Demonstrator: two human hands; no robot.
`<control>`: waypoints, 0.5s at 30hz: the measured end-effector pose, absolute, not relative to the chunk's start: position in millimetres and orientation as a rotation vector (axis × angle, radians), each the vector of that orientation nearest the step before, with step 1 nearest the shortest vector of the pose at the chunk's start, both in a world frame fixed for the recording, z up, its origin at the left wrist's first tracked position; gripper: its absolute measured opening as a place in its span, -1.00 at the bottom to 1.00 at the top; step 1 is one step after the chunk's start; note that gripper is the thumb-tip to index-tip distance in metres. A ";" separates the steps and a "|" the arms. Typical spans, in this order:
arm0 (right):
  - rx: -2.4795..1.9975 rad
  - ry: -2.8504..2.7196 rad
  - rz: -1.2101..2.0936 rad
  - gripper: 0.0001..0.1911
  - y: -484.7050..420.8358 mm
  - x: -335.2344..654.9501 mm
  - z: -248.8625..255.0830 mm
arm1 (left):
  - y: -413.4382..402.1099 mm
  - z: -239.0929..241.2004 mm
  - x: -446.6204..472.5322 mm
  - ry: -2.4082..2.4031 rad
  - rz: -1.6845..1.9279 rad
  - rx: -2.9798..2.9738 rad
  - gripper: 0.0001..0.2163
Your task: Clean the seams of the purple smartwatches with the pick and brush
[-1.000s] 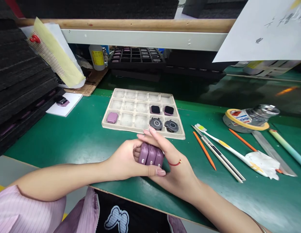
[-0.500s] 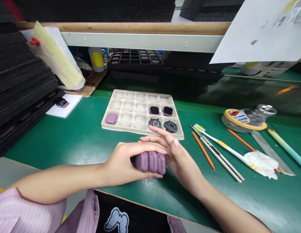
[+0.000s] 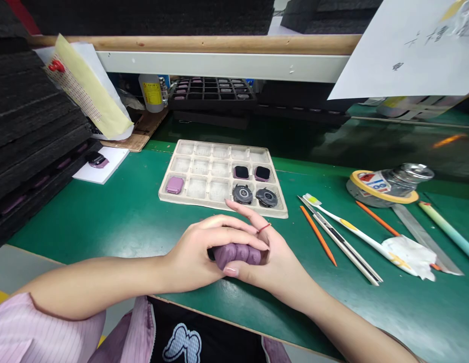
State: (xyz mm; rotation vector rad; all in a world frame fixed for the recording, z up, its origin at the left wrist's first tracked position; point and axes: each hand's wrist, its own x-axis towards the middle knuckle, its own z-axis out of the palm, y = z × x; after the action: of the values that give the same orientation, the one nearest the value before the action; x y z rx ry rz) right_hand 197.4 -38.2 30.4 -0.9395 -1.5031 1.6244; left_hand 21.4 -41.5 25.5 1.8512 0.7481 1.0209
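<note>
A short row of purple watch cases [image 3: 240,253], pressed side by side, is held above the front of the green table. My left hand [image 3: 204,249] wraps round the row from the left, fingers over the top. From the right, my right hand [image 3: 267,254] closes on the same row, its thumb across the front. A red ring shows on one right finger. Just beyond the hands lies a pale compartment tray [image 3: 219,205]. In it are a purple watch case [image 3: 174,185] at front left, two dark-screened watches [image 3: 241,173] and two round black watch backs [image 3: 242,194] at the right.
To the right lie an orange stick [image 3: 318,236], a utility knife [image 3: 348,247], a toothbrush [image 3: 359,234], a metal ruler [image 3: 427,239] and a tape roll [image 3: 382,189] with a glass bottle. Black foam trays [image 3: 34,101] are stacked at left. A shelf beam [image 3: 219,65] crosses above.
My right hand has closed onto the row of purple cases, its thumb now across their front. The row has tilted and sits slightly further right. The tray's contents stay put.
</note>
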 end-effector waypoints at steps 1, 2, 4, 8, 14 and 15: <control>-0.919 -1.536 1.560 -0.03 -39.0 197.3 29.4 | -41.8 25.7 20.8 0.773 1.007 1.848 -0.73; -0.901 -1.564 1.503 -0.02 -40.0 197.7 28.2 | -42.3 25.8 20.2 0.803 0.993 1.842 -0.64; -0.895 -1.618 1.391 0.06 -42.2 199.4 26.2 | -43.7 26.3 19.5 0.853 0.961 1.782 -0.31; -0.909 -1.757 1.071 0.10 -43.5 204.5 23.3 | -45.7 29.0 21.9 0.804 0.784 1.352 0.26; -0.778 -1.922 0.805 -0.18 -37.4 208.3 18.4 | -39.1 32.3 26.8 0.673 0.634 1.070 -0.42; -0.767 -1.946 0.782 -0.18 -36.8 208.2 18.4 | -38.0 32.3 26.7 0.686 0.624 1.092 -0.53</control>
State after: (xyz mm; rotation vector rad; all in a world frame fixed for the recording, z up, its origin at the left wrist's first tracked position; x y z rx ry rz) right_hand 208.2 -36.8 18.4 -0.7672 -1.9459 0.7822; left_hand 26.7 -38.0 32.3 1.0918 0.6858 0.6236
